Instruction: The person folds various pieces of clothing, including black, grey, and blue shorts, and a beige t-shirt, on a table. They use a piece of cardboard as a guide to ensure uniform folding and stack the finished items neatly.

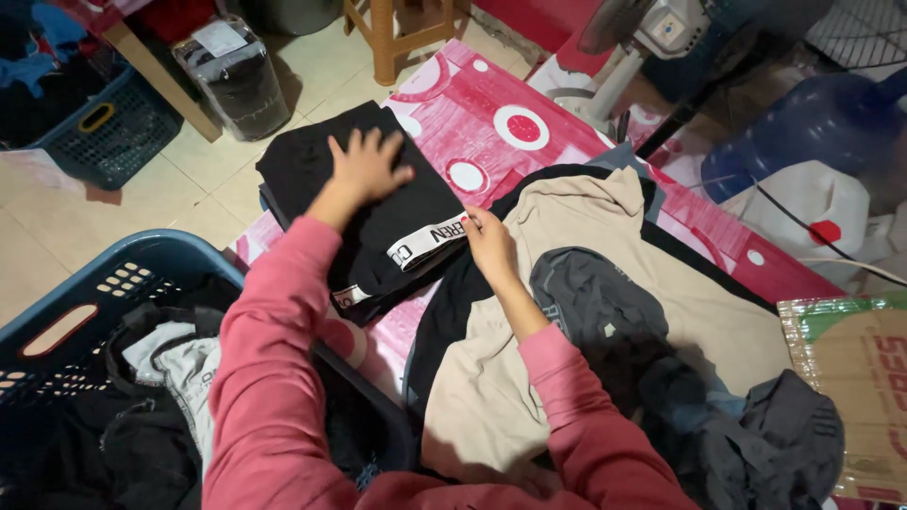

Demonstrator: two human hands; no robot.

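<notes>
A blue laundry basket (142,274) of dark clothes sits at the left. The left hand (367,168) lies flat, fingers spread, on a folded black stack (359,189) over the red patterned mat (491,123). The right hand (489,244) pinches the white waistband (430,243) at the stack's edge. To my eye, a hard tug could tip the stack. A beige top (586,283) and a dark heap (756,434) crowd the right side.

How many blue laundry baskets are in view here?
2: one blue basket at lower left beside the left arm, holding clothes; another at upper left on the floor. Others may sit out of frame.
</notes>
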